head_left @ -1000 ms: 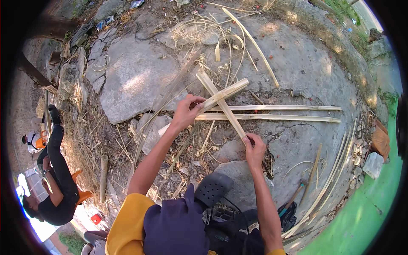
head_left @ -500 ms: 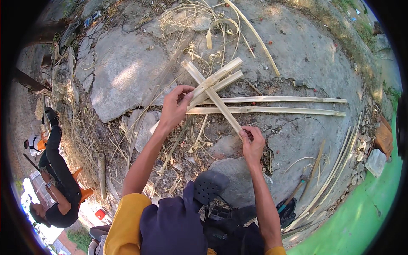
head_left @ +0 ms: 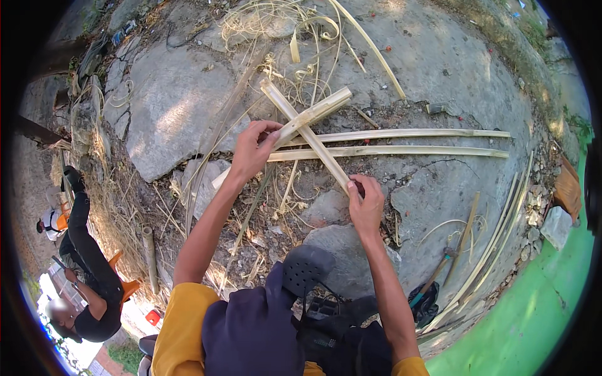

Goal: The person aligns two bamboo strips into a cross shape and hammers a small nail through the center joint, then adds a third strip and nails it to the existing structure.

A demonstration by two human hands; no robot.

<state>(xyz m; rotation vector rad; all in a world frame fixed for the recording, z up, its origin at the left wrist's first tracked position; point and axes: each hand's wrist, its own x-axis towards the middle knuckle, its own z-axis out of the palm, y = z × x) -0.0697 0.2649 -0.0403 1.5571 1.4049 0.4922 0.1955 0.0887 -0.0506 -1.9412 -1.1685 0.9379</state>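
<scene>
My left hand (head_left: 252,149) is closed round pale split bamboo strips (head_left: 327,104) that slant up to the right and lie almost one on the other. Crossing them is another bamboo strip (head_left: 325,153), which forms an X just beyond my left fingers. At this strip's lower end, my right hand (head_left: 366,199) pinches it between thumb and fingers. Two longer bamboo strips (head_left: 426,150) lie side by side on the ground, pointing right, their left ends partly hidden under the held ones.
Curly bamboo shavings (head_left: 257,25) pile up at the far side. Long thin strips (head_left: 495,244) and a hammer-like tool (head_left: 433,283) lie at the right, near a green surface (head_left: 533,313). A flat grey rock (head_left: 172,106) is at the left. Another person (head_left: 91,282) sits at the far left.
The two slanting strips in my left hand have come closer together, nearly overlapping. Both hands and the crossed strips appear slightly further left in view, and the whole scene has shifted a little.
</scene>
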